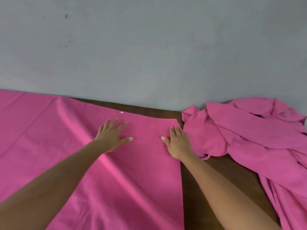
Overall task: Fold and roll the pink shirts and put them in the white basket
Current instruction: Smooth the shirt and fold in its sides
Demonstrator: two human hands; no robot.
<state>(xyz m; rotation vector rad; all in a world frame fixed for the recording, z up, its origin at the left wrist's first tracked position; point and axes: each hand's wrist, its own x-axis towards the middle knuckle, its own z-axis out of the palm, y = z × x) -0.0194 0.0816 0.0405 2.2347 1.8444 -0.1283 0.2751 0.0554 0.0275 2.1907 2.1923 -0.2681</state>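
Left hand and right hand press flat, fingers spread, on the pink shirt laid across the table. Smoothing step, I'd say; folding comes next. No basket visible.

A bright pink shirt, plain with no print, fills the lower left and centre of the frame; a small pale, whitish button sits near its upper edge. At the right, a heap of shirts is a slightly duller, more magenta pink, also plain. The bench showing between them is dark brown. The wall across the upper frame is flat grey with faint darker smudges.
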